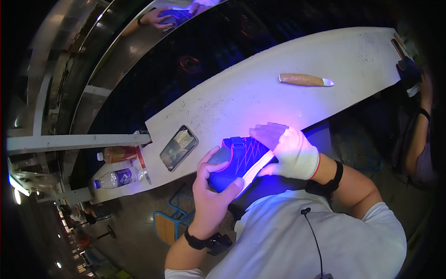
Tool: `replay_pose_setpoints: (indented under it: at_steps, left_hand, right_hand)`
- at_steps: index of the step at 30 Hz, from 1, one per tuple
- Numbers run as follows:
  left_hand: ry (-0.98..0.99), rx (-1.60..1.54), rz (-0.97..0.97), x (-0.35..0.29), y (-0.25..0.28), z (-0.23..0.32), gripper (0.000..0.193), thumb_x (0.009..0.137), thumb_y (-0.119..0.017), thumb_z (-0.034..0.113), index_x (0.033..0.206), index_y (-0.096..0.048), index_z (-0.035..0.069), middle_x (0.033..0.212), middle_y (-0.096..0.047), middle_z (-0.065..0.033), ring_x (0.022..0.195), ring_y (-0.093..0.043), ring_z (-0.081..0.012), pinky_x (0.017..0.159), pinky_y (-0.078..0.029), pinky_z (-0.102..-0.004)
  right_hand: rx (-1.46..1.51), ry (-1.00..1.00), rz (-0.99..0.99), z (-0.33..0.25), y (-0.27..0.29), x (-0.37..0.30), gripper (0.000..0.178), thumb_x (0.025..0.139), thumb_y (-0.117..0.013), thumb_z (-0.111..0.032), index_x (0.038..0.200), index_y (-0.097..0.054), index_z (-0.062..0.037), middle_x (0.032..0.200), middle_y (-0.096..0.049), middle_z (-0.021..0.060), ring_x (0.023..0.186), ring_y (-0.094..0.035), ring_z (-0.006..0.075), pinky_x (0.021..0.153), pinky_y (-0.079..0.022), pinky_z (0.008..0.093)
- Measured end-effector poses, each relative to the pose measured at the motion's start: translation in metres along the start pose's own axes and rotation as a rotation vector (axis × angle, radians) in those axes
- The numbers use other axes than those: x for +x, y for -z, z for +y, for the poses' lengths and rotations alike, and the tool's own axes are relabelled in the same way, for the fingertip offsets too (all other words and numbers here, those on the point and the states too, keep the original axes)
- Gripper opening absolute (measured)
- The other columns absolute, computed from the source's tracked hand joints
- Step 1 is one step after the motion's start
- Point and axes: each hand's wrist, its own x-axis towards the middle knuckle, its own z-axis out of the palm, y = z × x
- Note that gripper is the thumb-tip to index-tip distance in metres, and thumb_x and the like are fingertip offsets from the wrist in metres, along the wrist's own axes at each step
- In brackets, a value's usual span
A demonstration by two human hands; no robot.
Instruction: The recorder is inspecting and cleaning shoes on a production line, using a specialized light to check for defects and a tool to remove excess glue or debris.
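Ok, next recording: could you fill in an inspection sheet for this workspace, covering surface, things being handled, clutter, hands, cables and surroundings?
Surface: white tabletop, dark specks and smudges, purple-blue light over part.
Things handled: dark shoe with pale sole, held in both hands.
Clutter: phone, tan-handled tool, amber bottle, clear bottle.
Hands: left hand bare, at the shoe's heel end; right hand in a white glove with bare fingers, at the toe.
Cables: thin black cable down the shirt.
Surroundings: blue-framed stool; another person's arm at far right.
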Motion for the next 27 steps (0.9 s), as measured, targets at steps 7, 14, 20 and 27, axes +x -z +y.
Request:
replay_pose_setpoints:
  at_steps: [7,14,20,27]
  left_hand:
    - [-0.415,-0.044,0.043,-0.001,0.011,-0.003,0.063,0.084,-0.085,0.005,0.139,-0.055,0.003,0.156,-0.051,-0.0196,0.143,-0.054,-0.0318,0.117,-0.045,-0.0465]
    - [-0.53,-0.302,0.167,-0.011,0.02,0.012,0.099,0.093,-0.074,0.002,0.17,-0.012,0.013,0.166,-0.037,-0.0194,0.149,-0.045,-0.0386,0.116,-0.048,-0.0541]
    - [-0.448,-0.27,0.206,-0.004,0.023,0.003,0.086,0.094,-0.072,-0.002,0.166,-0.025,0.007,0.157,-0.046,-0.0178,0.142,-0.053,-0.0313,0.109,-0.054,-0.0435]
    - [-0.275,-0.236,0.33,0.039,0.033,-0.034,0.068,0.093,-0.073,-0.003,0.155,-0.047,0.007,0.141,-0.06,-0.0143,0.132,-0.061,-0.0272,0.102,-0.056,-0.0353]
  right_hand:
    - [-0.187,0.579,0.085,0.0,0.064,0.044,0.069,0.078,-0.081,-0.036,0.143,-0.067,-0.0169,0.1,-0.069,0.009,0.088,-0.071,0.0305,0.076,-0.06,0.0454]
    - [-0.759,0.557,0.951,-0.039,0.289,0.194,0.072,0.081,-0.087,-0.021,0.149,-0.062,-0.0202,0.109,-0.069,0.0129,0.09,-0.069,0.0353,0.073,-0.058,0.0468]
    - [-1.286,0.018,1.071,-0.037,0.441,0.34,0.044,0.101,-0.058,-0.01,0.144,-0.065,-0.0161,0.135,-0.067,0.0197,0.117,-0.07,0.0384,0.096,-0.06,0.0506]
    - [-0.972,0.209,0.976,0.022,0.344,0.34,0.035,0.1,-0.065,-0.028,0.127,-0.071,-0.0061,0.141,-0.066,0.0188,0.13,-0.064,0.0382,0.109,-0.052,0.0483]
